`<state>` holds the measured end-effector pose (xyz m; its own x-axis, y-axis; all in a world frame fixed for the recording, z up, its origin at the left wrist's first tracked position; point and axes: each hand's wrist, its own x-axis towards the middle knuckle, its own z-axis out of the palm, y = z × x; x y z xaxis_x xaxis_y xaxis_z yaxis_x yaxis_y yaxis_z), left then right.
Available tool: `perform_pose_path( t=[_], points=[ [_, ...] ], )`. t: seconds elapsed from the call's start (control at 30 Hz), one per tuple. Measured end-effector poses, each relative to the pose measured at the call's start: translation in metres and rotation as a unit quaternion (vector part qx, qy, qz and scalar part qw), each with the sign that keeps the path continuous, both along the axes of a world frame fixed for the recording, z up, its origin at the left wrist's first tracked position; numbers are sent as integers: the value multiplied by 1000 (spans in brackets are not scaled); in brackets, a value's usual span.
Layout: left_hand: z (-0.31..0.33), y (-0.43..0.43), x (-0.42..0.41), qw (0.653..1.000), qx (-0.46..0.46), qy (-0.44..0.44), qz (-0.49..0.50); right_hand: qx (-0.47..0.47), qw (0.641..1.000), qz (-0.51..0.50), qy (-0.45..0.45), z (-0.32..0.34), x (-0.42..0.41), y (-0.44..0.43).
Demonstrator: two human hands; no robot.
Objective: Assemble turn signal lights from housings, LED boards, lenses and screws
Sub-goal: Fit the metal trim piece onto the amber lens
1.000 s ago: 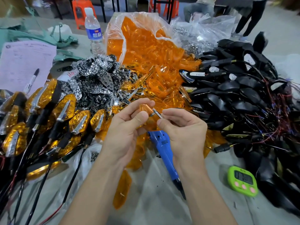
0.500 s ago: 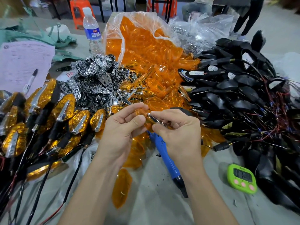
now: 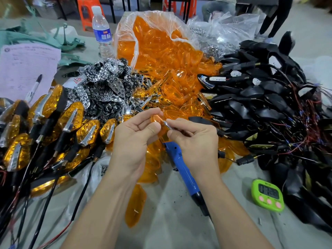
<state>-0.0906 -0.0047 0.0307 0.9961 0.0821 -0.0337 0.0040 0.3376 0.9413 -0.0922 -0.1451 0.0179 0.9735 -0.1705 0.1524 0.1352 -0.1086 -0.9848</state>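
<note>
Clear bag [image 3: 180, 35] of orange lenses [image 3: 162, 56]

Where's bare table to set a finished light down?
Bare table between the blue screwdriver and green timer, and the near edge below the timer. Crowded: finished lights left, orange lenses centre, black housings right.

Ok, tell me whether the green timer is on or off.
On: the green timer shows dark digits on its display.
</note>
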Motion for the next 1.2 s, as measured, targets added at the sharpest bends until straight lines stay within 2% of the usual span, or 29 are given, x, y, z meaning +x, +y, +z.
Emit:
perform_pose_path(
  t=[0.2, 0.33, 0.47, 0.57, 0.63, 1.07, 1.13, 1.2],
  points=[
    [6, -9, 1, 999, 30, -19, 30, 1, 998, -11, -56, -10, -5, 5],
    [8, -4, 4, 999, -11, 9, 44, -2, 998, 17, -60, -7, -6, 6],
    [8, 6, 10, 989, -128, 58, 35, 125, 988, 59, 72, -1, -8, -2],
    [6, 6, 8, 987, -151, 43, 24, 250, 947, 157, 127, 4, -14, -3],
    [4, 5, 6, 988, -150, 27, 26, 271, 939, 164, 132, 10, -16, -1],
    [-1, 13, 5, 995, -100, 19, 22, 272, 940, 134, 157, 5, -17, 9],
    [-1, 17, 5, 999, -43, 24, 7, 230, 951, 132, 161, 5, -19, 6],
    [-3, 24, 3, 996, 86, 16, -19, 96, 977, 122, 145, 4, -25, 1]
  ],
)
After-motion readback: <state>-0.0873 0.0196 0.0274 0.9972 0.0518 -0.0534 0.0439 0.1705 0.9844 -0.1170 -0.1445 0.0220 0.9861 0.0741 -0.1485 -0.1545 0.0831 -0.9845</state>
